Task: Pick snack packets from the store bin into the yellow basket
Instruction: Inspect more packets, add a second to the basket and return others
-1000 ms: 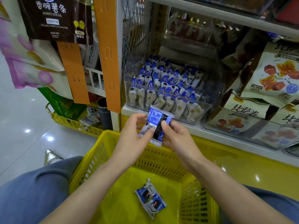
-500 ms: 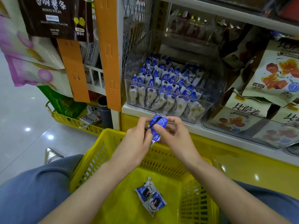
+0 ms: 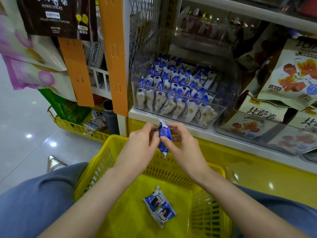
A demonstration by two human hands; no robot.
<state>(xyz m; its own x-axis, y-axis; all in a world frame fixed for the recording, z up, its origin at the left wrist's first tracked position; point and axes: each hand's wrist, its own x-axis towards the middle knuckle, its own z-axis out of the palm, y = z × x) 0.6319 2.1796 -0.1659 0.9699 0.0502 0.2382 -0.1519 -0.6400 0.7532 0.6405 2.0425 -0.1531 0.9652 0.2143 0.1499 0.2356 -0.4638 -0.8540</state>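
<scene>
- Basket (image 3: 101, 162): yellow plastic, lattice walls, glossy inside.
- Bin (image 3: 228, 93): clear hard plastic, smooth, with a sheen.
- Packet (image 3: 164, 136): thin blue-and-white film, glossy and crinkled, as are the pair (image 3: 159, 206) in the basket.
- Floor (image 3: 25, 134): pale polished tile that mirrors the lamps.
- Trousers (image 3: 34, 203): grey-blue cloth, matt.
- Strip (image 3: 115, 57): orange, flat and matt, probably plastic.
- Mesh (image 3: 144, 23): thin pale wire.
- Shoe (image 3: 53, 163): silvery, shiny.
- Shelf base (image 3: 257, 165): yellow, smooth, glossy.
</scene>
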